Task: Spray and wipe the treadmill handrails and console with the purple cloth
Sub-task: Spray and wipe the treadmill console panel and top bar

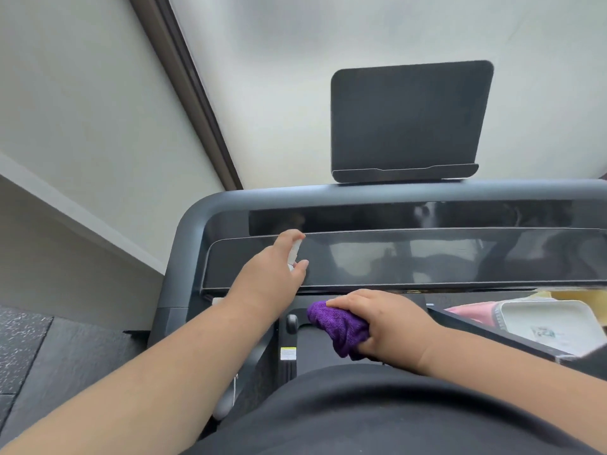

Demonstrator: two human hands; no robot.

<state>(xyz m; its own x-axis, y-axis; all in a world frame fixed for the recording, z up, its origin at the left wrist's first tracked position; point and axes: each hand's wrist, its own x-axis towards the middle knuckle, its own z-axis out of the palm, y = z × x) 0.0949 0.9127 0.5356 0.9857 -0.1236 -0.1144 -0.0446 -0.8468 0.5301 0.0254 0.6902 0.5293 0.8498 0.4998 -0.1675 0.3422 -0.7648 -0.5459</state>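
Right hand (391, 323) grips purple cloth (338, 326); left hand (279, 267) mostly hides spray bottle (293, 252).

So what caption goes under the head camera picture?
Left hand aims a small spray bottle at the treadmill console; right hand grips the purple cloth.

Setting: gym or home workout room. Treadmill console (404, 257) (glossy, dark) stands on speckled rubber flooring (23, 343).

Stand (407, 123) behind the console (410, 257); cloth (341, 326) before it; tray (551, 323) at its right, near side.
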